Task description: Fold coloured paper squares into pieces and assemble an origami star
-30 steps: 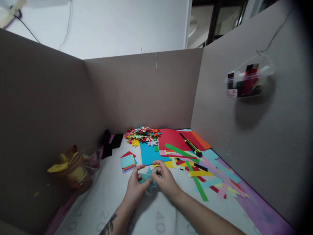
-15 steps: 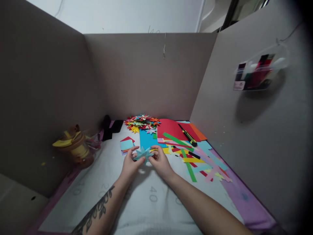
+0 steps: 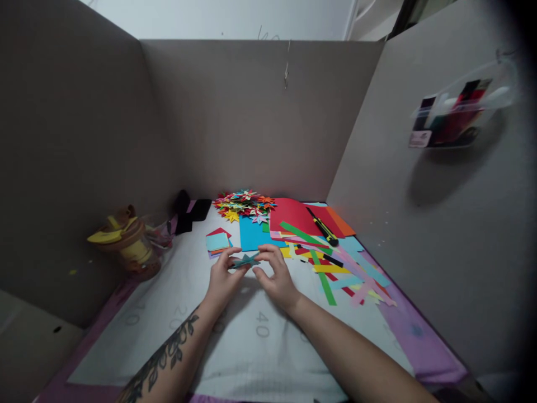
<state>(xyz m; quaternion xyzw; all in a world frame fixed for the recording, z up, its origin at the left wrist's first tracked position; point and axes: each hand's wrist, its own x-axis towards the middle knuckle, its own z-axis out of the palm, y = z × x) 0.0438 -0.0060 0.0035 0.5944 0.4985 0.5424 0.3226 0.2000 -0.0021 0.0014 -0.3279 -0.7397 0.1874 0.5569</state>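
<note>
A light blue folded paper star (image 3: 246, 260) is held above the white cutting mat (image 3: 235, 347) between both hands. My left hand (image 3: 221, 278) pinches its left side with thumb and fingers. My right hand (image 3: 275, 275) pinches its right side, fingers curled around the points. Just beyond the hands lie a small stack of coloured paper squares (image 3: 218, 242) and a blue sheet (image 3: 254, 234).
A heap of finished coloured paper stars (image 3: 244, 205) sits at the back. Red and orange sheets (image 3: 302, 217), a yellow-black utility knife (image 3: 322, 227) and several coloured paper strips (image 3: 339, 268) lie at right. A yellow-lidded jar (image 3: 126, 242) stands left. Cardboard walls (image 3: 247, 117) enclose the desk.
The view has tilted down and the hands sit higher in the picture. Both hands keep the blue star, which now lies flatter, seen nearly edge-on.
</note>
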